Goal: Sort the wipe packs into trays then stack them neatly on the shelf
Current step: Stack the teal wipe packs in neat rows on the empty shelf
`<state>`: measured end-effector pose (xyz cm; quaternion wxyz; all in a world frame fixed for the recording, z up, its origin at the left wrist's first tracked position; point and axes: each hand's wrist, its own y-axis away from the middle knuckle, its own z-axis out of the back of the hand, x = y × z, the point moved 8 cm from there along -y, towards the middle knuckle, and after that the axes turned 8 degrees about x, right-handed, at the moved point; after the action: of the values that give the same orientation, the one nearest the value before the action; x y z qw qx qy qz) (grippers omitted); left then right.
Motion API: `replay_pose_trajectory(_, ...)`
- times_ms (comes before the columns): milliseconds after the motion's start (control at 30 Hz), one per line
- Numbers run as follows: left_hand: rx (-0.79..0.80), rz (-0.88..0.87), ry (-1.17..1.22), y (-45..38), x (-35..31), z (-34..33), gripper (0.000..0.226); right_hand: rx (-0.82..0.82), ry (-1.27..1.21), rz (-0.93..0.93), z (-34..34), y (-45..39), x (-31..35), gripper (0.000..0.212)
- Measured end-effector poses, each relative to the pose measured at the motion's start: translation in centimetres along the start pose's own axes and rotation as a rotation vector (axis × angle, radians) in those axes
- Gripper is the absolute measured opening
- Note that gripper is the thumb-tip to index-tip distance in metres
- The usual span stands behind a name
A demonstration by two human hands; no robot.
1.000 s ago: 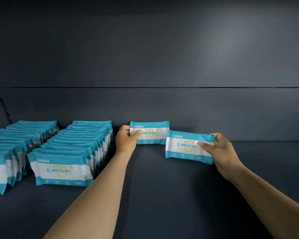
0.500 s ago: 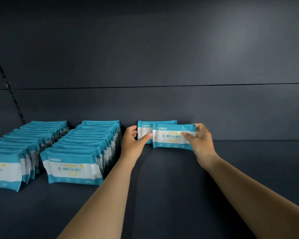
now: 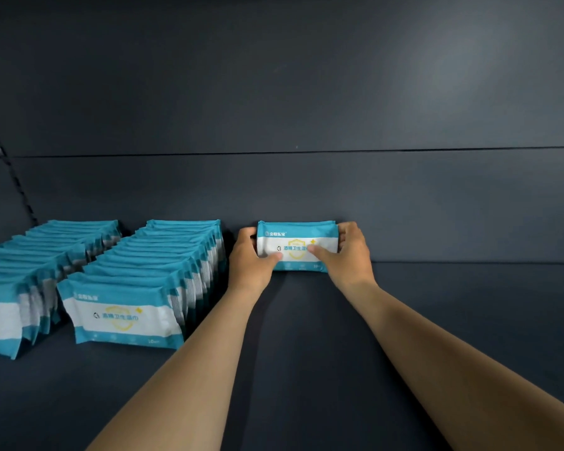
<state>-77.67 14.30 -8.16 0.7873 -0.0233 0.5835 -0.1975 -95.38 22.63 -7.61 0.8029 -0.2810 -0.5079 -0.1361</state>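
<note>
- Now squared up behind: front wipe pack point(image 3: 297, 245), covering the rear one.
- Pinched at both ends, between left hand point(image 3: 249, 260) and right hand point(image 3: 349, 252).
- Standing upright at shelf point(image 3: 437, 320) back.

A single head-worn view looks forward and slightly down onto a dark shelf point(image 3: 469, 336), facing its back panel point(image 3: 306, 92) squarely at 12 o'clock. It sits close, at arm's reach: both forearms enter from 6 o'clock and reach to the centre. Rows of wipe packs point(image 3: 150, 281) fill the 9 o'clock side, cut by the left edge.
</note>
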Motion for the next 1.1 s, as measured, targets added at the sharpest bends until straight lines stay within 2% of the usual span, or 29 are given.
replay_pose_trajectory(133, -0.013, 0.001, -0.027, -0.2, 0.1, 0.0, 0.048, 0.006, -0.031, -0.014, -0.3, -0.2, -0.2, 0.037)
replay_pose_trajectory(233, -0.025, -0.015, -0.077, -0.1, -0.2, 0.2, 0.050, -0.049, 0.013, 0.001, 0.4, 0.3, 0.1, 0.044)
replay_pose_trajectory(400, -0.097, -0.015, -0.291, 2.4, -1.8, 0.7, 0.048, -0.100, 0.317, 0.074, 2.8, 2.3, 1.4, 0.058)
replay_pose_trajectory(467, -0.062, -0.045, -0.402, 4.0, -3.1, 0.6, 0.045, -0.060, 0.438, 0.101, 3.7, 3.8, 2.3, 0.057)
replay_pose_trajectory(567, 0.090, -0.080, -0.591, 6.7, -5.2, 0.4, 0.051, 0.029, 0.601, 0.134, 4.8, 6.8, 4.0, 0.059)
replay_pose_trajectory(700, 0.277, -0.147, -0.849, 11.1, -7.9, 1.5, 0.059, 0.121, 0.759, 0.118, 6.7, 12.0, 7.1, 0.073)
replay_pose_trajectory(834, 0.337, -0.230, -0.996, 17.4, -10.4, 4.5, 0.057, 0.156, 0.852, 0.095, 8.3, 19.1, 10.7, 0.075)
replay_pose_trajectory(1101, 0.342, -0.390, -0.912, 33.5, -12.2, 10.6, 0.049, 0.179, 0.898, 0.092, 7.7, 36.5, 14.8, 0.071)
